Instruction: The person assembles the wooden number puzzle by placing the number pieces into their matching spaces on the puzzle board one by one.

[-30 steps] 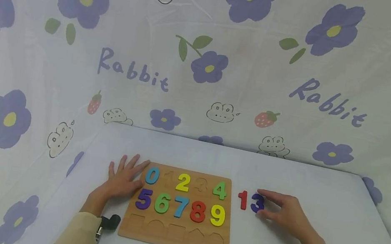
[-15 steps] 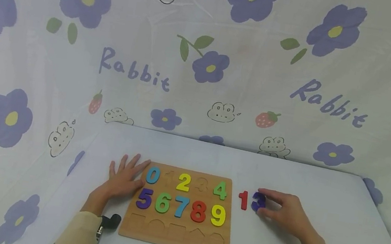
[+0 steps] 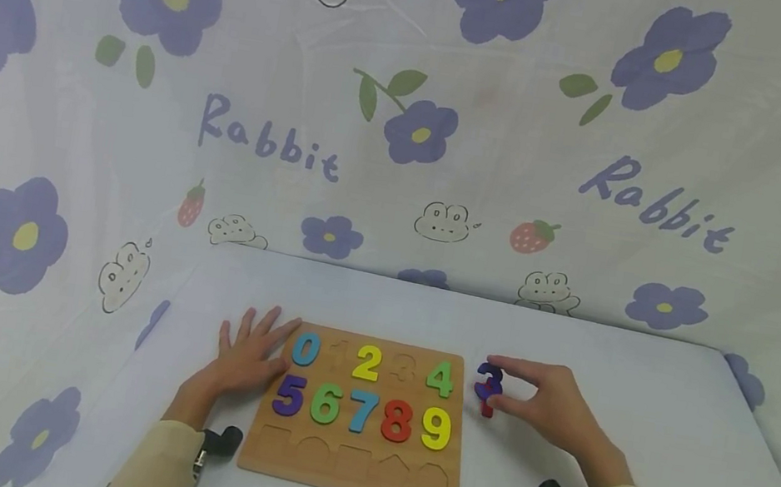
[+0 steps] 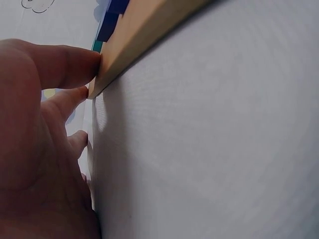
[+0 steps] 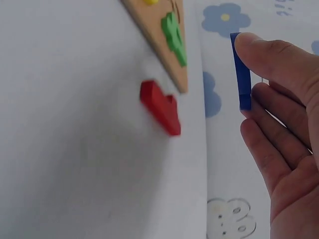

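Observation:
My right hand [image 3: 555,407] pinches a purple number 3 [image 3: 490,370] between thumb and fingers. In the right wrist view the number 3 [image 5: 242,74] is seen edge-on, raised off the table. Below it a red number 1 [image 5: 160,108] lies on the table beside the board; the head view shows it partly covered by the 3. My left hand [image 3: 250,357] is spread at the left edge of the wooden number board [image 3: 347,485]. Thumb and index finger touch that edge, as the left wrist view shows with the board's side [image 4: 134,47]. Bare recesses for 1 and 3 show in the top row.
Coloured numbers such as the blue 0 [image 3: 306,349], green 4 [image 3: 441,378] and yellow 9 [image 3: 436,428] sit in the board. Its lowest row holds outlined recesses. A white table [image 3: 667,420] lies beneath, with a flower-printed cloth [image 3: 499,125] hanging behind.
My right hand has lifted the purple 3 off the table and carried it left, over the red 1. My left hand stays at the board's edge.

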Demonstrator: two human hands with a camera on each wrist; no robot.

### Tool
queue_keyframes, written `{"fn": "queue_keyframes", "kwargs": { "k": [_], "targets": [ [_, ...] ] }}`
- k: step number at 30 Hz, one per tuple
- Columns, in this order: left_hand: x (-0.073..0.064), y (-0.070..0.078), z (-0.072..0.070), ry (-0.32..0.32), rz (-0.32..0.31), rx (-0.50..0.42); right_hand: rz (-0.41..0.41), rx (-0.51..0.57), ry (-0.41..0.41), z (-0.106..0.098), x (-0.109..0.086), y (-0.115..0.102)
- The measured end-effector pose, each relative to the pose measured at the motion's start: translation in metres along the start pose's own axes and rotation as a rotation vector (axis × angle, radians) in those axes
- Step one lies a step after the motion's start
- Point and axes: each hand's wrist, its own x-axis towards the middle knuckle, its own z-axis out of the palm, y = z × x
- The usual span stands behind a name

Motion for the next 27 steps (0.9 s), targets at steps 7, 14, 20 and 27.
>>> {"fn": "queue_keyframes", "kwargs": {
  "k": [7,14,20,27],
  "targets": [
    [0.001,-0.001,0.0,0.003,0.001,0.003,-0.047,0.021,-0.01,0.013,0.02,-0.024],
    [0.002,-0.003,0.003,0.009,0.005,0.012,-0.051,0.08,-0.047,0.027,0.037,-0.042],
    [0.001,-0.002,0.002,0.003,0.005,0.009,-0.038,0.103,-0.072,0.043,0.048,-0.049],
    [0.0,0.0,0.0,0.005,0.007,-0.004,-0.044,0.135,-0.108,0.06,0.059,-0.056]
  ]
}}
